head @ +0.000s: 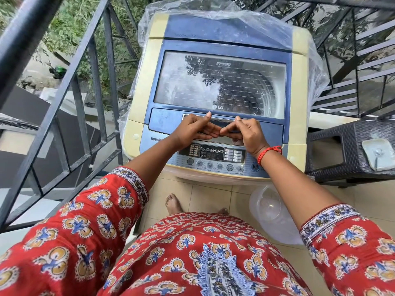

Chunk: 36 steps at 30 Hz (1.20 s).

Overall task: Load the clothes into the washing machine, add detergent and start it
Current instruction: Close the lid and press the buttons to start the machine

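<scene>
A top-loading washing machine [299,67], cream with a blue top, stands in front of me. Its glass lid [220,82] lies flat and closed, and the drum shows dimly through it. My left hand [196,129] and my right hand [245,133] both grip the silver lid handle [222,121] at the lid's front edge, thumbs on top and fingers curled under. Just below my hands is the control panel [215,157] with its buttons. No clothes or detergent are in sight.
Clear plastic sheeting [192,11] drapes over the back of the machine. A translucent plastic tub [271,212] sits on the tiled floor at my right foot. A dark wicker table [350,150] stands to the right. A metal railing [70,103] runs along the left.
</scene>
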Motion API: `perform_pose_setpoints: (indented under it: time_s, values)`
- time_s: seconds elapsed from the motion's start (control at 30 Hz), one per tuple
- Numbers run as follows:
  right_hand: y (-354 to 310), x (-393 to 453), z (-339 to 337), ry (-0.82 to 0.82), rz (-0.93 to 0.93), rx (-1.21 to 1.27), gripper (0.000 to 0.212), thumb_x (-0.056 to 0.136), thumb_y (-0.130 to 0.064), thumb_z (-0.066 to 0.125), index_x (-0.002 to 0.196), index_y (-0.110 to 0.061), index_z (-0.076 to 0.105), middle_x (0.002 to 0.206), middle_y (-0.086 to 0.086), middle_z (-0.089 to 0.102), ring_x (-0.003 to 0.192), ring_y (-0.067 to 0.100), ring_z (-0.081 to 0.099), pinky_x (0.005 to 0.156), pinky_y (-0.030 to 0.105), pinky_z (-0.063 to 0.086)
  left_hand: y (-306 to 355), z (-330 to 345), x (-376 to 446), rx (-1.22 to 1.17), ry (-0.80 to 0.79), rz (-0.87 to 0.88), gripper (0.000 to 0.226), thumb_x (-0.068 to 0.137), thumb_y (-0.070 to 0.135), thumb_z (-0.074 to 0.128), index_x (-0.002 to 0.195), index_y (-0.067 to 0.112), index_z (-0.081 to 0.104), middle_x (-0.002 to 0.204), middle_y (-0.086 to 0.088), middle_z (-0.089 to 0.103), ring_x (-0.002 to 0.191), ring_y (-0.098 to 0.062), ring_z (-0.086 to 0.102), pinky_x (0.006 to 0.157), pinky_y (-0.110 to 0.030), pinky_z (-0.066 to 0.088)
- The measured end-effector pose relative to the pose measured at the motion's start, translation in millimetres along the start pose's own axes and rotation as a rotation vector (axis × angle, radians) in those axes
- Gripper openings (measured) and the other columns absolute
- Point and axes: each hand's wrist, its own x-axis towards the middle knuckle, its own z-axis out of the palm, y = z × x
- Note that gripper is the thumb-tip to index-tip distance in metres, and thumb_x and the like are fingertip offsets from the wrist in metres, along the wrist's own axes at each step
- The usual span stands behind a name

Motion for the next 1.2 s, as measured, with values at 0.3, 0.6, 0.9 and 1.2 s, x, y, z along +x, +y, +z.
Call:
perform_pose_setpoints:
  time_s: [0.3, 0.6, 0.9, 1.2]
  values:
    - [-0.4, 0.5, -0.5, 0.010, -0.004, -0.035, 0.050, 0.098, -0.034, 0.038, 0.079, -0.009, 0.077, 0.081, 0.019, 0.074, 0.081, 0.032, 0.073, 0.060, 0.039, 0.042, -1.2, -1.9, 1.1, -0.008, -0.016, -0.010, 0.061, 0.105, 0.038, 0.027, 0.106, -0.006, 0.069, 0.101, -0.020, 0.072, 0.098, -0.029, 0.070, 0.089, -0.038, 0.056]
    - [-0.5, 0.4, -0.3, 0.013, -0.007, -0.034, 0.049, 0.099, -0.033, 0.038, 0.077, -0.012, 0.077, 0.083, 0.020, 0.074, 0.084, 0.032, 0.073, 0.066, 0.047, 0.047, -1.5, -1.8, 0.6, -0.001, -0.017, 0.004, 0.061, 0.105, 0.037, 0.027, 0.107, -0.007, 0.068, 0.101, -0.020, 0.072, 0.097, -0.029, 0.070, 0.088, -0.038, 0.057]
    - [0.4, 1.0, 0.0, 0.007, -0.020, -0.010, 0.049, 0.099, -0.031, 0.038, 0.078, -0.009, 0.076, 0.080, 0.020, 0.073, 0.081, 0.032, 0.073, 0.062, 0.035, 0.049, -0.8, -0.8, 0.3, -0.004, -0.014, 0.003, 0.060, 0.105, 0.036, 0.026, 0.105, -0.006, 0.069, 0.099, -0.017, 0.073, 0.097, -0.029, 0.070, 0.089, -0.038, 0.057]
    - [0.8, 1.6, -0.9, -0.004, -0.030, 0.032, 0.048, 0.100, -0.026, 0.038, 0.080, -0.002, 0.074, 0.082, 0.023, 0.072, 0.084, 0.033, 0.072, 0.074, 0.034, 0.057, -0.7, -1.3, 1.3, -0.024, -0.018, -0.009, 0.060, 0.105, 0.036, 0.025, 0.103, -0.004, 0.070, 0.092, -0.012, 0.075, 0.095, -0.027, 0.071, 0.085, -0.034, 0.057]
